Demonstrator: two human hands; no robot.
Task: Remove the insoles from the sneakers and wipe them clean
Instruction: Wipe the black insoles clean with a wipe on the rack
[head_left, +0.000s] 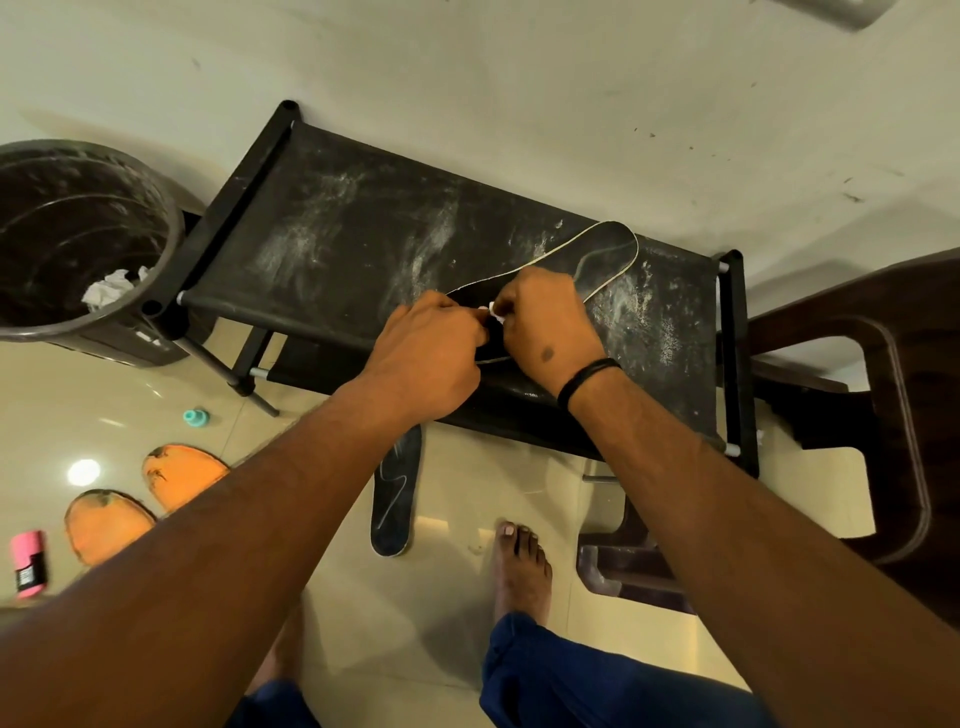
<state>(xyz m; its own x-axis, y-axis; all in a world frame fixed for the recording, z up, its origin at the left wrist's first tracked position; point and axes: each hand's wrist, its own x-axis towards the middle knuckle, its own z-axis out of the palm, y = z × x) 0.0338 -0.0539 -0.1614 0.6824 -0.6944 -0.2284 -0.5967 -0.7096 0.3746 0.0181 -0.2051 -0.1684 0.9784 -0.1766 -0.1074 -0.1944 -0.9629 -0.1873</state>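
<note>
Right, both hands are together over the black fabric rack (363, 234) — the left hand (426, 358) and the right hand (545, 322) meet with curled fingers pinching a small white scrap (491, 313), pressed against a dark insole (602, 254) that lies on the rack's dusty top, toe end pointing toward the rack's far right corner. A black band (587, 382) circles the right wrist. Down on the tiled floor, just in front of the rack, a second dark insole (395, 493) lies flat, and off to the rack's near left sit two orange insoles (145, 499) side by side. Left of the rack stands a dark bin (78, 244) with crumpled white paper (111, 291) inside. A pink roll (28, 564) carries a black label — its writing too small to read. No brand marks legible on the insoles.
</note>
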